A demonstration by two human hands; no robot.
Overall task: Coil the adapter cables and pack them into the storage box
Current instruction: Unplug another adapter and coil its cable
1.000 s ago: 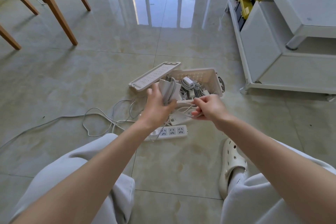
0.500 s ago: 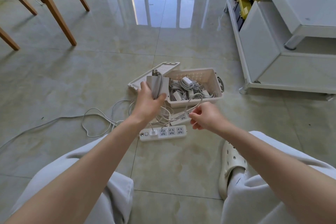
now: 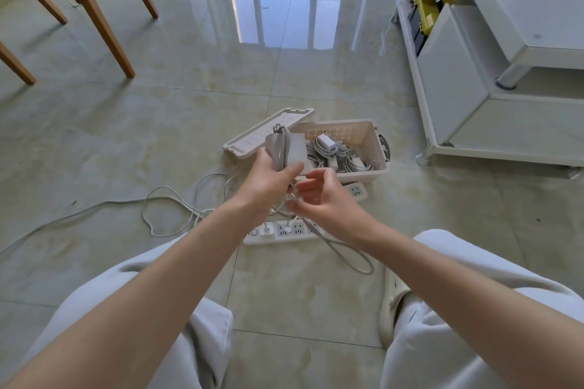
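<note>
Floor (image 3: 94, 136): glossy beige-green tiles, marbled
Box (image 3: 376, 145): cream, dotted with small holes
Lid (image 3: 252, 142): cream
Adapter (image 3: 295, 148): pale grey-white
Cables (image 3: 328, 155): white
Power strip (image 3: 284, 232): white, dark socket slots
Chair legs (image 3: 104, 25): orange-brown wood
Cabinet (image 3: 458, 82): white
Trousers (image 3: 202, 341): light grey
Slipper (image 3: 392, 303): cream

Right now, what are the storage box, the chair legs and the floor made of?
The storage box looks like plastic: cream, matte, with moulded rows of small holes in its wall. The chair legs look like wood: orange-brown, smooth, probably varnished. The floor seems to be polished tile: glossy enough to show bright reflections, with straight grout lines.
</note>
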